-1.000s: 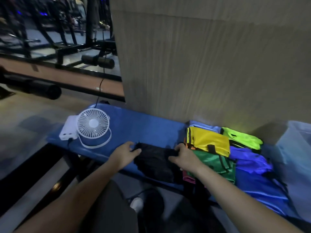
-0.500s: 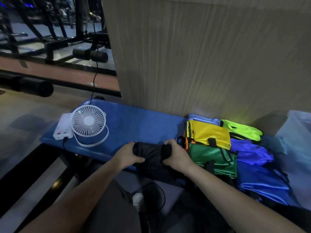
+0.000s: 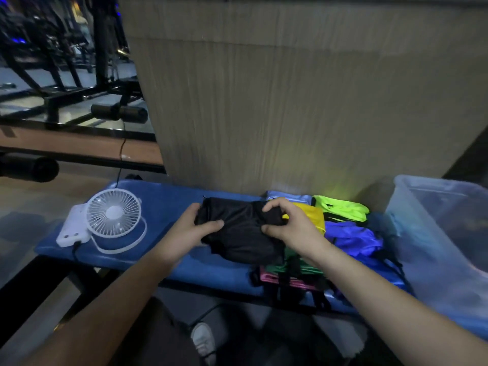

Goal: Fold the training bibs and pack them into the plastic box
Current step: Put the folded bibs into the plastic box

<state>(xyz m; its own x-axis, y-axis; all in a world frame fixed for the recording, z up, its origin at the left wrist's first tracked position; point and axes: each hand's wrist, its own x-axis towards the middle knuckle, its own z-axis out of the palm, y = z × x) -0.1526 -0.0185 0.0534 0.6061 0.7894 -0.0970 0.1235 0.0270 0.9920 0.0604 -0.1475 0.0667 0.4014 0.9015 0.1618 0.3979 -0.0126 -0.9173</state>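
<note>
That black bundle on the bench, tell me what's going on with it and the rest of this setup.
A person is folding a black training bib, gripping it with the left hand and the right hand above the blue bench. More bibs, yellow, neon green, blue and green, lie piled to the right. The clear plastic box waits at the far right; its contents are unclear. A small white fan sits left.

Black bib (image 3: 237, 231), plain. Bench pad (image 3: 163, 204) blue. Pile: yellow bib (image 3: 311, 215), neon green bib (image 3: 340, 207), royal blue bib (image 3: 353, 237), dark green bib (image 3: 295, 265), pink bib (image 3: 280, 280) with black straps. Fan (image 3: 113, 213) white. Plastic box (image 3: 433, 233) translucent, bluish. Wall panel (image 3: 290, 101) beige, vertical grain.
</note>
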